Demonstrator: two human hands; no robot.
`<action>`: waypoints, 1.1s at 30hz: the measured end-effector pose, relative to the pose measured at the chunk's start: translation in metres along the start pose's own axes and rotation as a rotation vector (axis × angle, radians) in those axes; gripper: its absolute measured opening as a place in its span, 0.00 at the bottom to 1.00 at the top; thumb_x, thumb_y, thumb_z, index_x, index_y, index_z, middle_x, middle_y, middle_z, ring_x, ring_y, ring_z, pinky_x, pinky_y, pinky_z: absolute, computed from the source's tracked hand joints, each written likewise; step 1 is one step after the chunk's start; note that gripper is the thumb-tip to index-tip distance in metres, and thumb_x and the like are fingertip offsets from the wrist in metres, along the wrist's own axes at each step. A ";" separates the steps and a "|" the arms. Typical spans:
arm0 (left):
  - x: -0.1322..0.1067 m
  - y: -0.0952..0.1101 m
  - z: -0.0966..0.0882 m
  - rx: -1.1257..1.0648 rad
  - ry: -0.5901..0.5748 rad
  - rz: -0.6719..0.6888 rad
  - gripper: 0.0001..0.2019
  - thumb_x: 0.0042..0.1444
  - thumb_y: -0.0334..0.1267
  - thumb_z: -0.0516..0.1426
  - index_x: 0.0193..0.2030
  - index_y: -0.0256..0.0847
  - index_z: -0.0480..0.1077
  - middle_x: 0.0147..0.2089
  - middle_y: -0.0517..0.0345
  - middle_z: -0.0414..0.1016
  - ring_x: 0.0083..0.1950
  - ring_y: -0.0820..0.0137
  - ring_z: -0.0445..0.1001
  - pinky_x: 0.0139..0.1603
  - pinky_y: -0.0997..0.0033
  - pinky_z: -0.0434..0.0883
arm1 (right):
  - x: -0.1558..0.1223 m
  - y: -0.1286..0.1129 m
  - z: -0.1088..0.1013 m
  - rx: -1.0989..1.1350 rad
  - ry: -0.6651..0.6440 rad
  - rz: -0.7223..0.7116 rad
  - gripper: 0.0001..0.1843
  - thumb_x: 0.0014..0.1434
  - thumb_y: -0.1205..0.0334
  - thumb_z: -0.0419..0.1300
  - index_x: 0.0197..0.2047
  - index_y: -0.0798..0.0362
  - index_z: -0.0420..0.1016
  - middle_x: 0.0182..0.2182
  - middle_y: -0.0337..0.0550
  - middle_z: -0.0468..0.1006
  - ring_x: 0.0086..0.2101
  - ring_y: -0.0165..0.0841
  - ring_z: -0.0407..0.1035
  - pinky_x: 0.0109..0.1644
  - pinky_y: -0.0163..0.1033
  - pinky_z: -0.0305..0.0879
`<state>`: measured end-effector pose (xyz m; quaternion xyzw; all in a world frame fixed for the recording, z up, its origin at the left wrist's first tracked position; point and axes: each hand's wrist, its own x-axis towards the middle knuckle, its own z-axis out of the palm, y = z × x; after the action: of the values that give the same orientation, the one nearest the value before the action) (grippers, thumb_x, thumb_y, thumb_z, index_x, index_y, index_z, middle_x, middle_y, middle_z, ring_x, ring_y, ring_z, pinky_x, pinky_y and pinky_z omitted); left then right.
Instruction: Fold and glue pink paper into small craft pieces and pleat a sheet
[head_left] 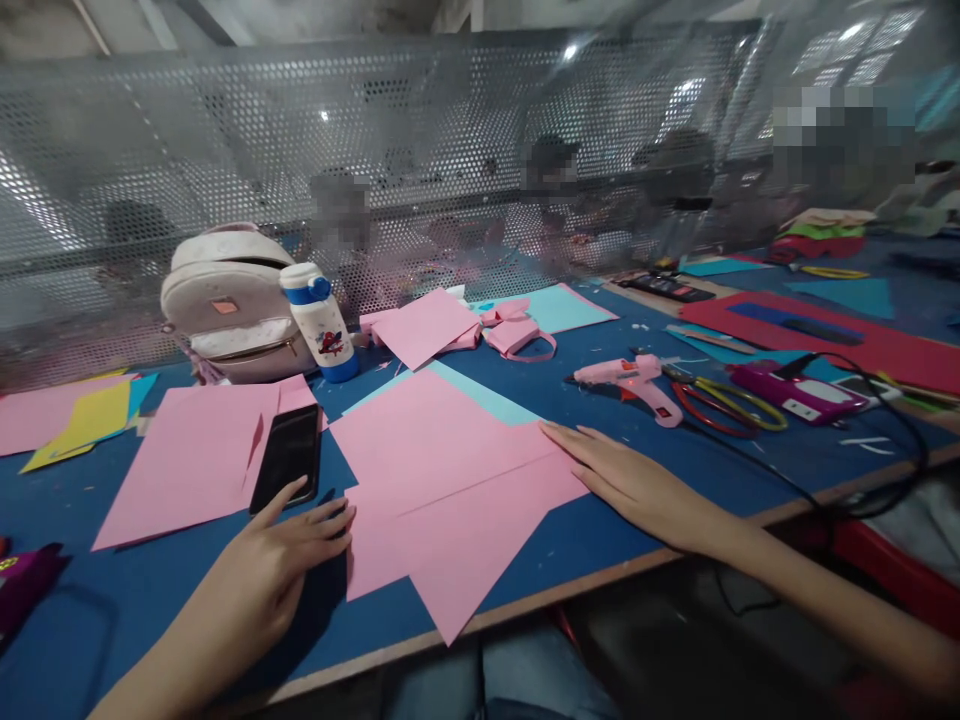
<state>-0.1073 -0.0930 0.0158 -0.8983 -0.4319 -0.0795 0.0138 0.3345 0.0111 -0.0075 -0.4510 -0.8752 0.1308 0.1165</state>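
Note:
Pink paper sheets [450,460] lie overlapped in front of me on the blue table, with a light blue sheet [484,397] showing from under their far edge. My left hand [281,555] has its fingers spread at the left edge of the pink paper; its index finger reaches over the lower end of a black phone [289,455]. On the right corner of the paper, my right hand [611,470] rests flat with fingers stretched out. Neither hand grips anything. Beside the phone lies another pink sheet [187,460].
Behind the paper stand a white backpack [232,300] and a water bottle [322,325]. A pink glue gun [634,385], scissors [739,400] and a purple power strip [799,392] with a black cord lie to the right. A perforated metal screen [450,130] borders the table's far side.

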 end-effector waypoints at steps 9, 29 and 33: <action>0.091 0.050 0.006 0.045 -0.048 0.052 0.28 0.66 0.33 0.48 0.73 0.34 0.53 0.75 0.43 0.51 0.74 0.55 0.53 0.71 0.47 0.59 | 0.032 -0.064 -0.011 -0.023 -0.174 -0.269 0.37 0.70 0.43 0.48 0.75 0.51 0.47 0.72 0.47 0.48 0.70 0.45 0.44 0.74 0.58 0.41; 0.028 0.027 0.027 0.172 -0.007 -0.066 0.40 0.70 0.56 0.46 0.77 0.38 0.31 0.75 0.38 0.47 0.73 0.50 0.56 0.63 0.51 0.69 | 0.017 -0.020 0.004 -0.204 -0.147 -0.095 0.36 0.70 0.41 0.45 0.75 0.47 0.47 0.73 0.48 0.46 0.71 0.49 0.41 0.72 0.61 0.46; 0.016 0.025 0.030 0.283 0.077 -0.087 0.46 0.66 0.62 0.46 0.77 0.33 0.30 0.71 0.34 0.58 0.68 0.49 0.66 0.59 0.51 0.71 | 0.010 -0.007 0.006 -0.333 -0.049 -0.078 0.42 0.66 0.35 0.46 0.73 0.56 0.54 0.70 0.58 0.55 0.69 0.53 0.49 0.71 0.62 0.49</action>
<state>-0.0741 -0.0930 -0.0100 -0.8641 -0.4764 -0.0529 0.1536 0.3213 0.0146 -0.0099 -0.4264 -0.9042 -0.0096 0.0241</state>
